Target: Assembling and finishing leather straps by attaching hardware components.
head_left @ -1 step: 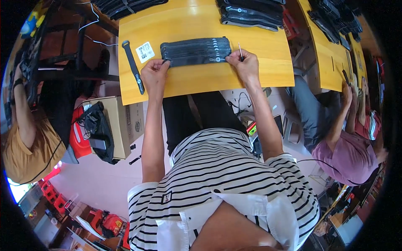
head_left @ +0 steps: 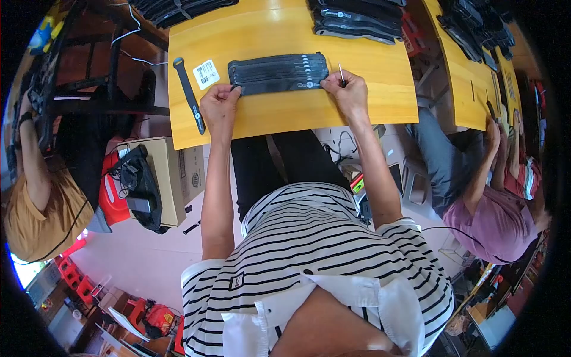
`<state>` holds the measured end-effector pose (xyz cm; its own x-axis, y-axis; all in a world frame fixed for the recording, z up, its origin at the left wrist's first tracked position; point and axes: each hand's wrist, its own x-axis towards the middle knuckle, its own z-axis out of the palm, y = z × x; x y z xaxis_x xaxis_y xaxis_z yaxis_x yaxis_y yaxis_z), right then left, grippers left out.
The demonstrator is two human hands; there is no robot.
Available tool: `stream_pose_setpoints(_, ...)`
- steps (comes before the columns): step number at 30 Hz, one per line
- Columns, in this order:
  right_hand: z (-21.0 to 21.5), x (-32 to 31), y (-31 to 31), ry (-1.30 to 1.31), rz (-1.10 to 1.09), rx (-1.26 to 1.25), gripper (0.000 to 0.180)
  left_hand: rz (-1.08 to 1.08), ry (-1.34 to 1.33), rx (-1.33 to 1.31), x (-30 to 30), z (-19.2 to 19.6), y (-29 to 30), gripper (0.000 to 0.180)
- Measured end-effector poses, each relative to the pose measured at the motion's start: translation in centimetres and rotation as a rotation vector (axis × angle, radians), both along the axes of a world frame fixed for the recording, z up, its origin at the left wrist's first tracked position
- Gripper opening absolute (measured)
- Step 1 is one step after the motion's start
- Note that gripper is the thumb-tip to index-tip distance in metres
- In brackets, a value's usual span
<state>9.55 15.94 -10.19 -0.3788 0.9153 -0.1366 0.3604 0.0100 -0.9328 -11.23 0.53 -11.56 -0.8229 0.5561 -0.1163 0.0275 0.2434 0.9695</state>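
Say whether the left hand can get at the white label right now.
Likely yes: the white label lies uncovered on the table just beyond the left hand, though that hand pinches the strap stack.

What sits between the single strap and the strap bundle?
In the head view, a white label and, below it in the picture, the left hand.

On the table (head_left: 375, 104), the row of straps (head_left: 276, 74) is lying between my left hand (head_left: 219, 105) and my right hand (head_left: 348, 93). Left of the row, a label (head_left: 206, 74) is resting; farther left, a loose strap (head_left: 190, 95). Beyond its right end, a pile (head_left: 357, 22) is sitting.
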Motion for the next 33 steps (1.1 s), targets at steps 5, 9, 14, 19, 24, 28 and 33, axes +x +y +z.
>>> stream_pose_setpoints(5,-0.3,0.0,0.2,-0.034,-0.031,0.017,0.012,0.010,0.079,-0.106,-0.1,0.3,0.2,0.015)
stream_pose_setpoints(9,-0.5,-0.1,0.3,-0.038,-0.045,0.017,0.011,0.017,0.013,-0.079,0.0,0.4,0.2,0.015)
stream_pose_setpoints(14,0.1,-0.4,0.2,-0.030,-0.041,-0.028,0.008,0.017,-0.011,-0.044,0.0,0.4,0.2,0.015)
stream_pose_setpoints(19,-0.2,-0.5,0.4,-0.049,-0.058,0.001,0.009,0.019,0.009,-0.062,0.0,0.4,0.4,0.016)
stream_pose_setpoints(24,-0.5,-0.4,0.5,-0.053,-0.067,0.022,0.012,0.019,0.020,-0.065,0.2,0.5,0.5,0.016)
stream_pose_setpoints(28,-0.1,-0.6,0.3,-0.096,-0.072,0.049,0.012,0.026,0.045,-0.095,0.2,0.8,0.5,0.016)
stream_pose_setpoints(33,-0.2,-0.6,0.4,-0.150,-0.070,0.077,0.012,0.018,0.030,-0.117,0.1,0.6,0.6,0.017)
